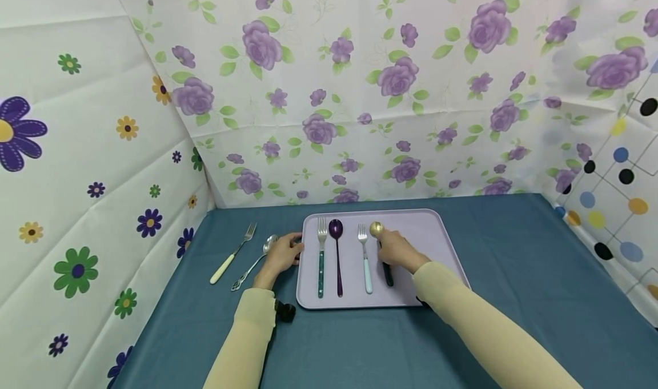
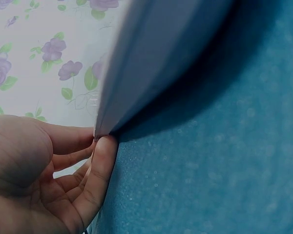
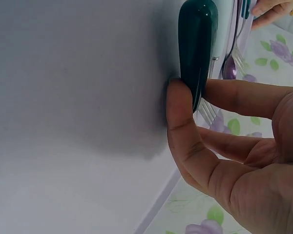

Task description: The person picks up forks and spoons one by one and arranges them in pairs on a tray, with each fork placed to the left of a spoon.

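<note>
My right hand (image 1: 400, 251) pinches a spoon (image 1: 377, 229) with a gold bowl and dark green handle, over the pale lilac tray (image 1: 426, 235). In the right wrist view, thumb and fingertips meet on its glossy handle (image 3: 198, 44). To its left on the tray are a fork with a pale blue handle (image 1: 367, 275), a purple spoon (image 1: 336, 229) and a fork with a green handle (image 1: 321, 272). My left hand (image 1: 281, 256) is at the tray's left edge. The left wrist view shows its thumb and fingers (image 2: 100, 165) pinching the rim.
Left of the tray, on the blue-green tablecloth (image 1: 360, 349), lie a fork with a cream handle (image 1: 223, 268) and a silver spoon with an ornate handle (image 1: 249, 275), its bowl near the left hand. Flowered sheets (image 1: 319, 92) stand behind and at both sides.
</note>
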Tool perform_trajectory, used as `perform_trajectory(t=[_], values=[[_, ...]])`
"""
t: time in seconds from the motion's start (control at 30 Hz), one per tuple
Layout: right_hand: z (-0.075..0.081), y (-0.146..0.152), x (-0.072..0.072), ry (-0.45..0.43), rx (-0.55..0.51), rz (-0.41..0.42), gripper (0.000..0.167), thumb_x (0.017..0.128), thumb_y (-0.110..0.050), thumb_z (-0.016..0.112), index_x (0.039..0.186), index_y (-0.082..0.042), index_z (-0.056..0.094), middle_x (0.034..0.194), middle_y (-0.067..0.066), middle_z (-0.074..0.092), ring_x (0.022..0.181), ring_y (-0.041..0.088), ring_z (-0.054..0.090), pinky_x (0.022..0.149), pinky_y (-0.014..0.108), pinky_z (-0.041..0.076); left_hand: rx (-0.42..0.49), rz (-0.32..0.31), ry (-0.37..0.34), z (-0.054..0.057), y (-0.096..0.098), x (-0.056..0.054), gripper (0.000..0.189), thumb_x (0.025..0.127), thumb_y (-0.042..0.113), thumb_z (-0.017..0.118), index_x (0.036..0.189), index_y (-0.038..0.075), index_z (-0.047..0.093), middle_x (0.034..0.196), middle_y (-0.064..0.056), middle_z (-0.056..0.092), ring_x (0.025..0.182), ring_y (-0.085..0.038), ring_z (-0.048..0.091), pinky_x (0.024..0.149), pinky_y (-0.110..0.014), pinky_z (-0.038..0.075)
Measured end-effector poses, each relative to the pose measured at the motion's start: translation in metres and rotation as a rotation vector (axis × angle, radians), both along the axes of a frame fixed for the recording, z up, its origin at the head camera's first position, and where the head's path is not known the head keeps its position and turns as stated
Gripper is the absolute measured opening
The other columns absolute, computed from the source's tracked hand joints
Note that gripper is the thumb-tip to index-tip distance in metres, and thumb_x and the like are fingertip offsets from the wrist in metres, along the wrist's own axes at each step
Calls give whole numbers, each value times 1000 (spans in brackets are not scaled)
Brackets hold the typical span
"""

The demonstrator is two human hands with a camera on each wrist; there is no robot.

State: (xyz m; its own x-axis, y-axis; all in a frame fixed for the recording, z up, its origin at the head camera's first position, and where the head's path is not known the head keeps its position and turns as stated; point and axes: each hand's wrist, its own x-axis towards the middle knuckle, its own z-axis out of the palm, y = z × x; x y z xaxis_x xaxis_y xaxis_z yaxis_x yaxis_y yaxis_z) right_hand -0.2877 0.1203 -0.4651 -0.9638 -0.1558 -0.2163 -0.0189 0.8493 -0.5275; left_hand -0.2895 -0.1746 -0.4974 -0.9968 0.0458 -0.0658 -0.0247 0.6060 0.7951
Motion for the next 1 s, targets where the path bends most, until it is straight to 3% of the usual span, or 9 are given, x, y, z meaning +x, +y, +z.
perform_trajectory(t=[0.13,0.37,0.57,1.0], values=[[1,-1,2,2,0,-6,11,89,10,60,95,1,64,75,13,62,56,20,61,49,28,48,1,3,-4,-1,0,0,43,107,13,59,147,-1,55,97,-14,64,75,-17,66,66,-29,59],[2,-4,6,-4,-29,-25,23,86,11,60,108,5,66,79,15,63,57,21,62,49,28,50,-1,2,-9,0,0,0,44,107,14,59,148,0,55,98,-14,64,76,-17,66,67,-29,59],[0,-6,8,13,-11,-22,12,85,11,62,91,1,65,76,13,63,55,20,63,48,27,51,-3,-6,-4,2,0,1,43,107,13,59,147,-1,55,98,-14,64,75,-16,65,67,-29,59],[-5,-7,10,30,11,-17,12,86,11,61,89,0,66,72,11,62,56,20,61,48,27,48,-4,0,1,3,1,3,43,107,13,59,147,-2,55,97,-14,64,75,-16,65,67,-29,59]])
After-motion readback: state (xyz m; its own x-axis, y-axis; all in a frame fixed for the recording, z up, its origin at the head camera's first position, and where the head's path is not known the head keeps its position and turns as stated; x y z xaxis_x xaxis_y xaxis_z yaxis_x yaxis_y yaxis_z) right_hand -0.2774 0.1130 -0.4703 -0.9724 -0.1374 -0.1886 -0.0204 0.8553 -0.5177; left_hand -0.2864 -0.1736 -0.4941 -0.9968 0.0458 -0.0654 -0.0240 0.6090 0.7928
